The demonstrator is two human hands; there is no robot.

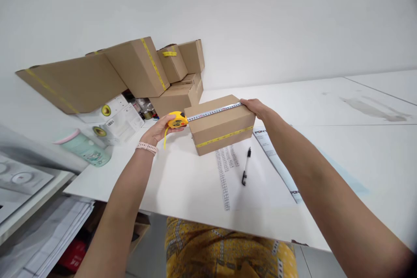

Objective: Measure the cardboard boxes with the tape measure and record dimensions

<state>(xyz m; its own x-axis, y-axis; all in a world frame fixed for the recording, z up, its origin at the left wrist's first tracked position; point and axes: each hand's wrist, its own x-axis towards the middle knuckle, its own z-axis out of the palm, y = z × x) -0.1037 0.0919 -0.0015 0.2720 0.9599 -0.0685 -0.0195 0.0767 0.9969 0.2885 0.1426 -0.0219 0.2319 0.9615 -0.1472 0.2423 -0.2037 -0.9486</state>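
Closed cardboard box [221, 128] in the middle of the white table [325, 147], sealed with a yellow band, contents not visible. Stretched along its top, the white blade [215, 111] of a yellow tape measure [177, 120]. Left hand [161, 129] curled around the case just beside the left end of the box; right hand [256, 106] pinching the blade tip at the far right corner, fingers closed. Near the box, a printed sheet [226, 169] with a black pen [246, 166] on it. Far left, a pile of boxes [140, 67], partly covering white cartons [114, 121]; beside these a green cup [85, 147], blurred.
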